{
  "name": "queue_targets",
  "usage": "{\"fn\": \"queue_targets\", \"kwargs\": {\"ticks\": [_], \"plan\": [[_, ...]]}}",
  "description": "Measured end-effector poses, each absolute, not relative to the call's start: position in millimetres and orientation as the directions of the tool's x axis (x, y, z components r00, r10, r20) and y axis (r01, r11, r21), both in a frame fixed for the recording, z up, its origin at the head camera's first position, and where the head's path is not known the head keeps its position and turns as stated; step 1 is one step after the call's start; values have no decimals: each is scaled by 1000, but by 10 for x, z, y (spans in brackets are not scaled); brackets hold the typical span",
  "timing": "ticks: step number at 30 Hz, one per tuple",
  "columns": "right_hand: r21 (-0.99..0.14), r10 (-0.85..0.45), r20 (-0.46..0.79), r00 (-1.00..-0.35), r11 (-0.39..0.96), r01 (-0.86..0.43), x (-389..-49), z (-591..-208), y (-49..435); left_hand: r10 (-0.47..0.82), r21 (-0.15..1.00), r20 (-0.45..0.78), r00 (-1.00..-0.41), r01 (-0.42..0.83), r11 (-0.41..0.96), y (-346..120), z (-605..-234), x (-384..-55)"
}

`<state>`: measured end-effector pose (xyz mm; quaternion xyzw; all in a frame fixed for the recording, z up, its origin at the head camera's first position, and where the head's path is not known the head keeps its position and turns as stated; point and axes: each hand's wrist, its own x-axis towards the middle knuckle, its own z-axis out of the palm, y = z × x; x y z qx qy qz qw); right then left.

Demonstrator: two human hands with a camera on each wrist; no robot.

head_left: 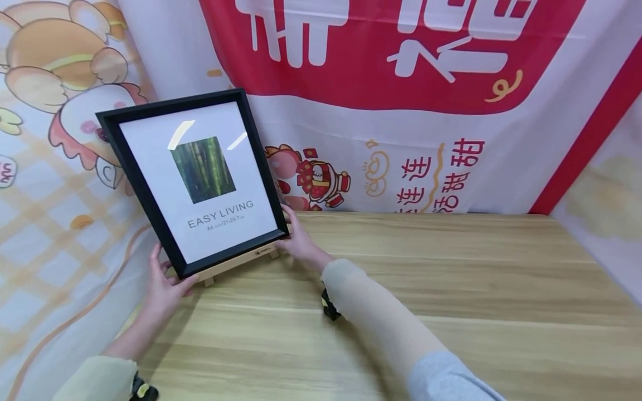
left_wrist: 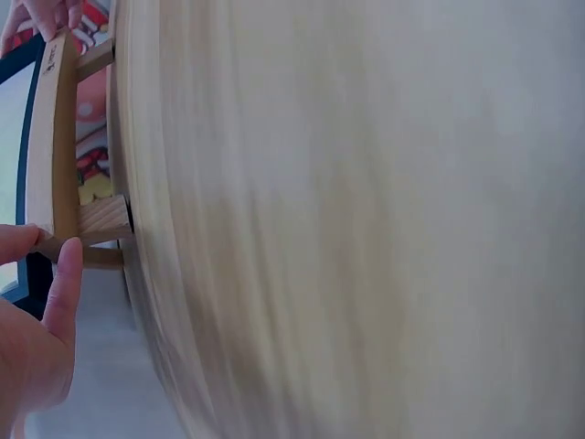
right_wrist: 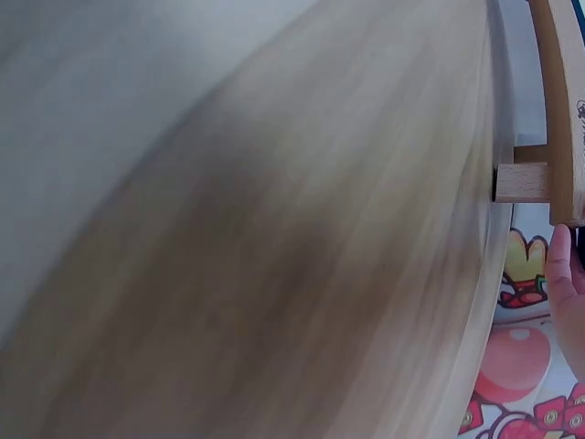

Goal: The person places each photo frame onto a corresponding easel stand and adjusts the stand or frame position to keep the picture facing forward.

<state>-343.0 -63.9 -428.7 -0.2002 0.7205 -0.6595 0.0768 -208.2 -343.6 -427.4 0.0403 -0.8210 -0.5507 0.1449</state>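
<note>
A black picture frame [head_left: 150,209] with a bamboo picture and "EASY LIVING" printed on its sheet leans back on a small wooden easel [head_left: 236,260]. My left hand [head_left: 164,287] holds the lower left corner, its thumb on the end of the easel's ledge and other fingers round the side. At the lower right corner, my right hand [head_left: 301,242] grips the ledge's end and the frame's edge. Seen from the left wrist, the ledge [left_wrist: 55,146] sits above short wooden feet [left_wrist: 105,218]. The right wrist view shows a finger [right_wrist: 559,261] against the ledge's end; most of that hand is out of view.
The wood-grain table [head_left: 451,289] stretches away to the right. A white and red printed cloth [head_left: 361,120] hangs behind it. Another patterned cloth [head_left: 65,234] hangs along the left, close to the frame and left hand.
</note>
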Motion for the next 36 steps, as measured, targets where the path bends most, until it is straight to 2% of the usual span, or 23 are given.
{"fn": "queue_targets", "kwargs": {"ticks": [19,24,36], "plan": [[-981,-371,138,-918,74,-178,-3381,-4293,-47,-163,939,179,-970,119,323,-2903,-4298,-2159],[-976,-373,175,-911,52,-209,-3354,-4314,167,-136,941,188,-973,139,307,-2732,-4336,-2210],[-981,-292,179,-939,15,-192,-3243,-4318,719,-60,949,165,-984,142,282,-2241,-4312,-2326]]}}
